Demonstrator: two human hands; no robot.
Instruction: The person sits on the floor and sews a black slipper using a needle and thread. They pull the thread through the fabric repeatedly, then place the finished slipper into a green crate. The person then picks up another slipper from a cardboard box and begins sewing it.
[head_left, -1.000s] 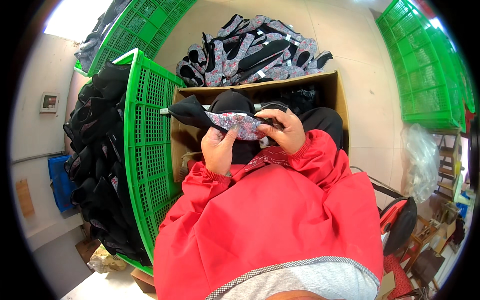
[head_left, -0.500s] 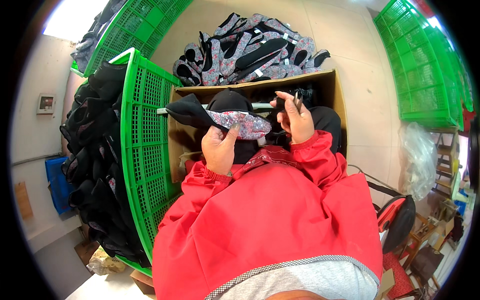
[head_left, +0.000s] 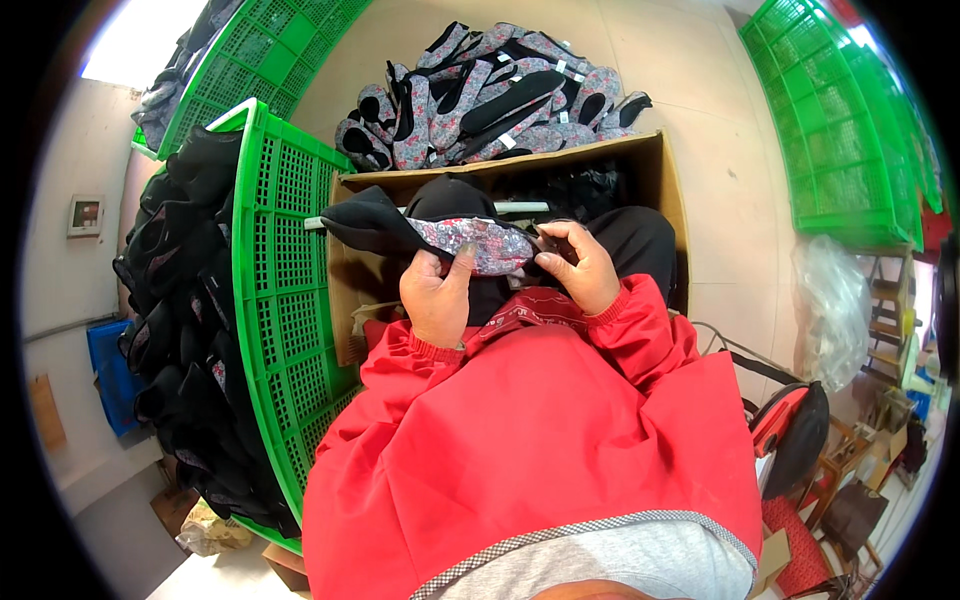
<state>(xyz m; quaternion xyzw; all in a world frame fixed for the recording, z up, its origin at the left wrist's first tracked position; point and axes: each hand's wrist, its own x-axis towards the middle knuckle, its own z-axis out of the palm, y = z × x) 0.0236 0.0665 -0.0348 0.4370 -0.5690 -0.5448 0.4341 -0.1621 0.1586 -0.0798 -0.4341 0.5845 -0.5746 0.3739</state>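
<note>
A soft fabric slipper lies across my lap, its grey and red floral side up and its black part stretching to the left. My left hand pinches the floral side between thumb and fingers. At the slipper's right end, my right hand is closed with thumb and forefinger at the edge. Whether the small pointed metal tool seen earlier is still in this hand cannot be made out. Under the slipper is my black-clad knee, and behind it a pale bar runs over the open cardboard box.
A heap of floral slippers lies on the floor beyond the box. On the left, a green crate stands beside black slippers. More green crates stand at the far right, near a clear plastic bag.
My right hand has come down and left onto the slipper's right end. The pointed metal tool that stuck up from it no longer shows. My left hand keeps its hold.
</note>
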